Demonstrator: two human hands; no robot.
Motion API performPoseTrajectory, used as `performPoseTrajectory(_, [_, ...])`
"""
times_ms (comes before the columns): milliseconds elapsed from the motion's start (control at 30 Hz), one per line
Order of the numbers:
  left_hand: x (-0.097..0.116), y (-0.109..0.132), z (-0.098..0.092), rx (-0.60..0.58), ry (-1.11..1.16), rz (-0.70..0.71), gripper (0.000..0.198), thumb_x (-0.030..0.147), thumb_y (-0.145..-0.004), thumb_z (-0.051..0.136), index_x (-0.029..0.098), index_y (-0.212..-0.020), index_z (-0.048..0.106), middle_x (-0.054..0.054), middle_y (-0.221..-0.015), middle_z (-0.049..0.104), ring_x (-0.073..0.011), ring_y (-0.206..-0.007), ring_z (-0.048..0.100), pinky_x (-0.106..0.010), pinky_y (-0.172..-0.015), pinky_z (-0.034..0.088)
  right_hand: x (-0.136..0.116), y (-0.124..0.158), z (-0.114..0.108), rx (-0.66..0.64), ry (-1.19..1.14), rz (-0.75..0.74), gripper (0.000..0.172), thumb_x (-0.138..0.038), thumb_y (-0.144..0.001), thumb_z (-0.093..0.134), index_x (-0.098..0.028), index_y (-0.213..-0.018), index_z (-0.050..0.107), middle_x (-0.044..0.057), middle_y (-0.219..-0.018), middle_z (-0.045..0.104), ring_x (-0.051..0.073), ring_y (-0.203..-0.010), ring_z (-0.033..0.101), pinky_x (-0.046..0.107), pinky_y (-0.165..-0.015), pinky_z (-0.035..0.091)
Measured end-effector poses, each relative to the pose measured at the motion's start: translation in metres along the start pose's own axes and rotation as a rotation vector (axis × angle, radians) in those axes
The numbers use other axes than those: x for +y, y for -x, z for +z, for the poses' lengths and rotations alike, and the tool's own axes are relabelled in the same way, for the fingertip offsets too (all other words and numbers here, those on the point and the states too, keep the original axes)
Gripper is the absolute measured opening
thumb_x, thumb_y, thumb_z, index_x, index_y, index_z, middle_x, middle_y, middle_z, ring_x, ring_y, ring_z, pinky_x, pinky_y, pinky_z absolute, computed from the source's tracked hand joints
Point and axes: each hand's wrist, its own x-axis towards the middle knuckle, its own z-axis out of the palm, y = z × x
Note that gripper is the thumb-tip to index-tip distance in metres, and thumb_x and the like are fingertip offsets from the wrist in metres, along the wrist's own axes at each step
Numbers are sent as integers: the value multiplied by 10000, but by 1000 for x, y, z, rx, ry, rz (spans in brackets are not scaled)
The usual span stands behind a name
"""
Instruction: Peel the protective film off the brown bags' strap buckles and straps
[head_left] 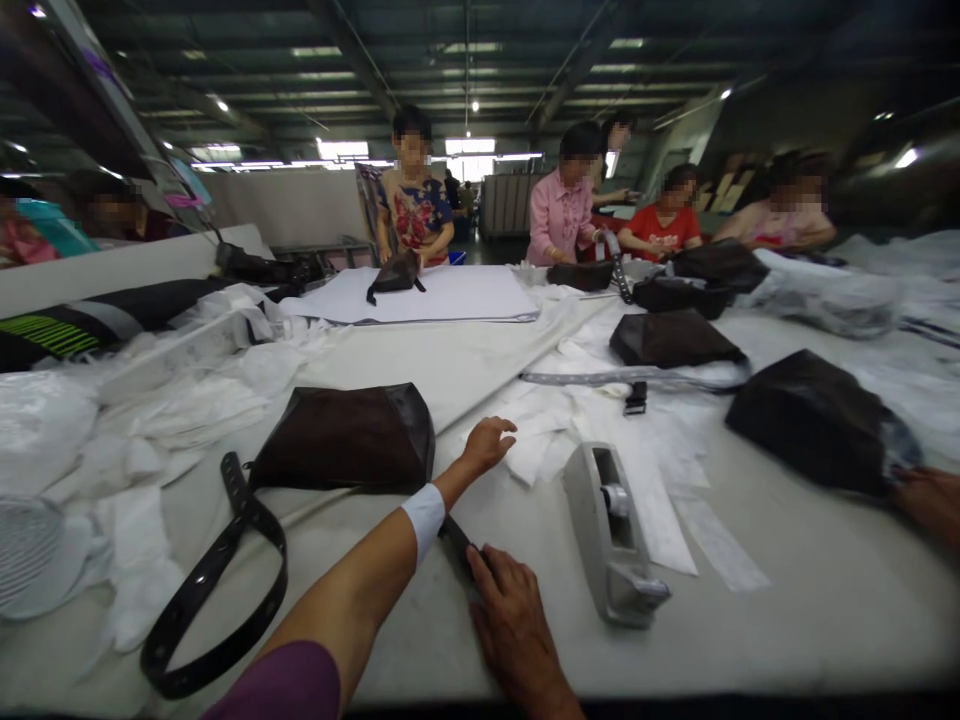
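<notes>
While the left hand (487,447) stays spread wide just right of a dark brown bag (345,440), the right hand (514,622) rests nearer the tabletop's (825,610) front edge, its fingers at a black strap end (457,543), though whether they grip it I can't tell from here. A grey tape dispenser (609,535) sits just beside the right hand, with white paper strips (540,440) beyond the left hand

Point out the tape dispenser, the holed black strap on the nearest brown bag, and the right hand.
tape dispenser (604,530), head view, on its grey body.
black strap (196,588), head view, on its holed length.
right hand (514,618), head view, on the back of the hand.
</notes>
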Motion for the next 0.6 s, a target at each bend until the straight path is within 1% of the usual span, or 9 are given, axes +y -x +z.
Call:
performPoseTrajectory(100, [8, 2, 15, -8, -20, -68, 337, 357, -765, 636, 190, -1058, 633, -65, -1023, 661, -210, -981, 586, -314, -887, 459, 0, 0, 2, -2, -23, 7, 688, -90, -744, 479, -246, -1407, 381, 104, -1340, 507, 275, -1205, 468, 463, -985, 391])
performPoseTrajectory(167, [15, 3, 26, 0, -45, -137, 370, 364, -718, 674, 163, -1025, 630, -110, -1040, 642, -256, -1003, 572, -358, -859, 463, 0, 0, 2, -4, -39, 10, 704, -84, -732, 486, -248, -1408, 377, 102, -1341, 504, 275, -1208, 463, 461, -991, 387])
performPoseTrajectory(233, [19, 3, 35, 1, -58, -194, 237, 282, -728, 644, 155, -928, 648, -129, -1033, 636, -269, -992, 576, -375, -838, 459, 0, -1, 0, -4, -53, 19, 713, -75, -720, 495, -248, -1403, 384, 101, -1340, 503, 272, -1212, 459, 454, -1000, 382])
performPoseTrajectory(300, [21, 1, 39, -5, -48, -232, 123, 205, -760, 571, 156, -835, 655, -115, -965, 655, -241, -922, 602, -350, -803, 461, 2, -1, -1, -2, -72, 34, 709, -73, -716, 505, -255, -1393, 398, 93, -1336, 509, 267, -1216, 456, 448, -1009, 374])
performPoseTrajectory(333, [20, -1, 39, -9, -37, -243, 126, 191, -777, 540, 157, -815, 655, -100, -918, 666, -219, -875, 613, -326, -776, 463, 3, -1, -2, -1, -83, 43, 702, -77, -720, 509, -263, -1389, 403, 87, -1333, 513, 264, -1219, 455, 447, -1013, 370])
performPoseTrajectory(400, [17, -7, 35, -17, -13, -245, 163, 205, -813, 500, 154, -843, 652, -68, -858, 676, -177, -806, 619, -275, -725, 463, 4, 0, -2, -7, -110, 47, 682, -101, -742, 516, -276, -1391, 401, 79, -1331, 520, 261, -1220, 457, 445, -1016, 367])
performPoseTrajectory(467, [10, -15, 25, -17, -4, -224, 220, 231, -858, 446, 145, -916, 640, -52, -865, 679, -150, -791, 614, -244, -704, 459, 3, 1, -2, -18, -130, 23, 657, -135, -771, 516, -277, -1401, 391, 82, -1321, 531, 258, -1207, 473, 435, -1004, 382])
performPoseTrajectory(533, [2, -21, 9, -10, -19, -188, 257, 237, -883, 409, 143, -981, 628, -56, -935, 675, -143, -844, 605, -244, -751, 455, 0, 1, -3, 0, -117, 3, 618, -178, -799, 517, -272, -1399, 399, 96, -1301, 546, 262, -1183, 495, 431, -976, 408])
performPoseTrajectory(600, [-4, -22, -10, -3, -43, -135, 230, 206, -861, 455, 157, -1002, 630, -61, -1013, 663, -155, -936, 584, -264, -836, 436, 3, -5, -10, 55, -68, -5, 581, -247, -818, 533, -276, -1386, 415, 103, -1284, 553, 276, -1159, 511, 453, -939, 433])
